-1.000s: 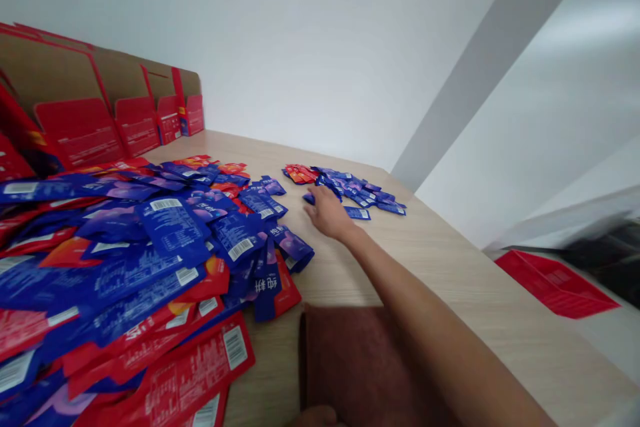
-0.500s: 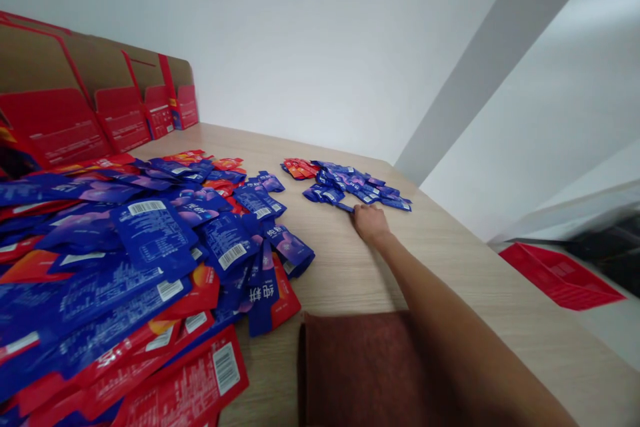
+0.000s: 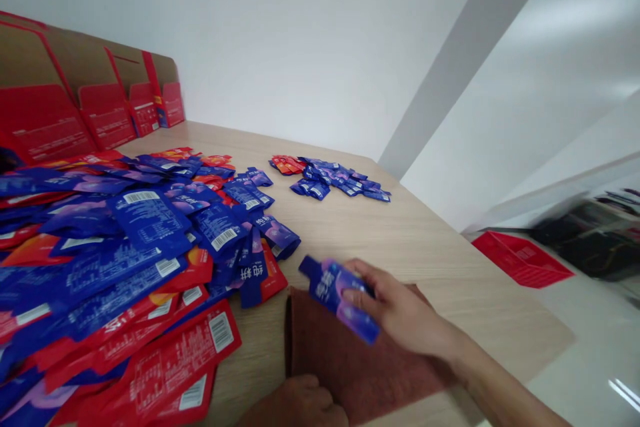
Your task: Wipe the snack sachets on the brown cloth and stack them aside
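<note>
Loads of blue and red sachets point(image 3: 125, 260) piled on the left, left hand point(image 3: 300, 403) resting by the dark red mat point(image 3: 320, 347), and the right hand point(image 3: 400, 313) has come back from the far pile point(image 3: 333, 177) with fingers closed around one blue sachet point(image 3: 340, 297), now over the mat.

Right hand point(image 3: 400, 310) out in front, forearm running back to lower right, fingers curled, thumb on top, pinching closed. Left hand point(image 3: 300, 403) low and nearer the body, just left of the right, knuckles up, fingers folded under.
</note>
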Demonstrator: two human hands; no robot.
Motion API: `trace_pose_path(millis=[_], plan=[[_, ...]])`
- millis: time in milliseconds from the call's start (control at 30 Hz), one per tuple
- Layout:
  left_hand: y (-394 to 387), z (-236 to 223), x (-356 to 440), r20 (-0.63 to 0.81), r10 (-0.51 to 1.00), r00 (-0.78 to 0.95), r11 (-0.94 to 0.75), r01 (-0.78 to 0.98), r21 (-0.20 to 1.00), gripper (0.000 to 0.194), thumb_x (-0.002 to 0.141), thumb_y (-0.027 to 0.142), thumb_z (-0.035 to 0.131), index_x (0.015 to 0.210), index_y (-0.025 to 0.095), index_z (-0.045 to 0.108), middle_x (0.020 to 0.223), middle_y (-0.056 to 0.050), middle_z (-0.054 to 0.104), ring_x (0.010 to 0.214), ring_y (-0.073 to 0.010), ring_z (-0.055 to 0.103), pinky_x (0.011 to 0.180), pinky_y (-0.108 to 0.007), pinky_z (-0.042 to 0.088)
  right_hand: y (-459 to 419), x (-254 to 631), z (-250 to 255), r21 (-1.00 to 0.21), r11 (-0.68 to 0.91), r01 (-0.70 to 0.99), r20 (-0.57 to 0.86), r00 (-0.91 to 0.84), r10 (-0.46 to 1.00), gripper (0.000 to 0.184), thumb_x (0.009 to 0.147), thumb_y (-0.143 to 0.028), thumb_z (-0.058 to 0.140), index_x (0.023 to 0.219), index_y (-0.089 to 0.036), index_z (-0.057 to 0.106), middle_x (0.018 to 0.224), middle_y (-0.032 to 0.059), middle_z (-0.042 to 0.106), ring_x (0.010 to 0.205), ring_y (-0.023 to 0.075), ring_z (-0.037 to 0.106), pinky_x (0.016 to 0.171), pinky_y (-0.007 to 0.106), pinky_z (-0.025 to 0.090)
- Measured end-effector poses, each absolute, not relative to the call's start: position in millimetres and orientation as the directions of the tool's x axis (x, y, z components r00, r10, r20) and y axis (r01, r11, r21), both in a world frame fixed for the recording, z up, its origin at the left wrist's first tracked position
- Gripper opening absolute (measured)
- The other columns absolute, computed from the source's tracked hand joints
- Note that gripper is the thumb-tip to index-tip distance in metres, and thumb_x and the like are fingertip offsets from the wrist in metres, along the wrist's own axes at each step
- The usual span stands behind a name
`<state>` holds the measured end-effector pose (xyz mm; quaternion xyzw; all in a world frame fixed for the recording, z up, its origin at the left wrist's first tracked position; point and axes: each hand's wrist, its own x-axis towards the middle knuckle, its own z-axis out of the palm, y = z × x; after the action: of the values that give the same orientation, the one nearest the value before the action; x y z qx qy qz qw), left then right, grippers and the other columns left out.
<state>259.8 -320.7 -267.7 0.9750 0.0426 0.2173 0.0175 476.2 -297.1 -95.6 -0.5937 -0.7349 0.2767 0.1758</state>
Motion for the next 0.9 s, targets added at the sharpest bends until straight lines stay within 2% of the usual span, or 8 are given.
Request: trace_pose_path(millis=[67, 200, 300, 400, 533, 633, 800, 900], plan=[[-321.9, -261.7, 262.0, 0.527, 0.100, 0.844, -0.994, 0.103, 0.024, 0.039, 0.105, 0.032, 0.077, 0.076, 0.020, 0.056, 0.062, 0.006, 0.059, 0.051, -0.0123, 0.048, 0.055, -0.028, 0.041, -334.4, 464.6, -110.5, -0.632, 0.198, 0.749, -0.022, -0.272, 0.962, 0.042, 0.106, -0.029, 0.059, 0.147, -0.027, 0.064, 0.126, 0.0078, 0.077, 0.112, 0.0247, 0.074, 0.099, 0.039, 0.061], [-325.2, -247.9, 265.8, 0.706, 0.160, 0.690, -0.985, 0.158, 0.069, 0.034, 0.110, 0.029, 0.067, 0.078, 0.019, 0.059, 0.064, 0.004, 0.063, 0.056, -0.0133, 0.054, 0.062, -0.027, 0.047, -361.7, 439.0, -133.2, -0.333, 0.318, 0.887, 0.124, -0.294, 0.948, 0.063, 0.101, -0.026, 0.069, 0.162, -0.035, 0.055, 0.148, 0.0144, 0.065, 0.133, 0.0351, 0.062, 0.111, 0.059, 0.054], [-327.0, -240.6, 265.3, 0.723, 0.165, 0.671, -0.984, 0.163, 0.074, 0.035, 0.112, 0.023, 0.057, 0.077, 0.019, 0.059, 0.065, 0.003, 0.063, 0.060, -0.0144, 0.057, 0.065, -0.028, 0.048, -359.4, 424.3, -136.1, -0.250, 0.354, 0.901, 0.087, -0.343, 0.935, 0.055, 0.101, -0.024, 0.069, 0.155, -0.036, 0.062, 0.146, 0.0138, 0.063, 0.128, 0.0345, 0.060, 0.105, 0.056, 0.056], [-327.1, -231.9, 260.6, 0.744, 0.092, 0.661, -0.989, 0.149, -0.010, 0.039, 0.112, 0.016, 0.052, 0.073, 0.020, 0.055, 0.062, 0.004, 0.056, 0.056, -0.0143, 0.048, 0.060, -0.030, 0.041, -359.4, 424.5, -140.1, -0.213, 0.322, 0.922, 0.085, -0.311, 0.947, 0.052, 0.100, -0.018, 0.067, 0.148, -0.038, 0.068, 0.139, 0.0122, 0.065, 0.119, 0.0327, 0.059, 0.098, 0.053, 0.057], [-325.1, -219.4, 254.5, 0.722, 0.029, 0.691, -0.983, 0.150, -0.103, 0.040, 0.108, 0.014, 0.063, 0.071, 0.020, 0.049, 0.062, 0.005, 0.050, 0.055, -0.0139, 0.040, 0.056, -0.031, 0.032, -360.7, 460.4, -161.6, -0.123, 0.259, 0.958, 0.233, -0.226, 0.946, 0.052, 0.103, -0.018, 0.060, 0.148, -0.044, 0.068, 0.127, 0.0120, 0.066, 0.107, 0.0306, 0.059, 0.089, 0.050, 0.056], [-324.1, -214.9, 252.9, 0.717, 0.022, 0.696, -0.984, 0.141, -0.108, 0.039, 0.103, 0.014, 0.070, 0.072, 0.020, 0.047, 0.063, 0.006, 0.050, 0.055, -0.0138, 0.040, 0.055, -0.031, 0.031, -354.4, 507.7, -176.0, -0.057, 0.193, 0.980, 0.335, -0.163, 0.928, 0.043, 0.107, -0.026, 0.055, 0.144, -0.041, 0.072, 0.123, 0.0140, 0.065, 0.106, 0.0318, 0.059, 0.091, 0.053, 0.055], [-324.3, -215.9, 252.3, 0.653, 0.011, 0.757, -0.980, 0.139, -0.145, 0.040, 0.097, 0.017, 0.079, 0.075, 0.020, 0.045, 0.065, 0.006, 0.052, 0.056, -0.0137, 0.042, 0.055, -0.032, 0.031, -341.8, 570.5, -171.0, -0.048, 0.054, 0.997, 0.302, -0.038, 0.953, 0.040, 0.109, -0.028, 0.048, 0.133, -0.030, 0.081, 0.109, 0.0145, 0.066, 0.097, 0.0293, 0.062, 0.090, 0.048, 0.057], [-324.2, -217.2, 252.4, 0.615, 0.004, 0.788, -0.977, 0.133, -0.165, 0.041, 0.097, 0.018, 0.080, 0.076, 0.021, 0.045, 0.064, 0.006, 0.052, 0.055, -0.0134, 0.043, 0.054, -0.032, 0.029, -344.0, 577.2, -162.0, -0.023, 0.026, 0.999, 0.263, -0.020, 0.964, 0.039, 0.108, -0.034, 0.053, 0.138, -0.027, 0.078, 0.113, 0.0154, 0.070, 0.099, 0.0300, 0.066, 0.093, 0.049, 0.059]])
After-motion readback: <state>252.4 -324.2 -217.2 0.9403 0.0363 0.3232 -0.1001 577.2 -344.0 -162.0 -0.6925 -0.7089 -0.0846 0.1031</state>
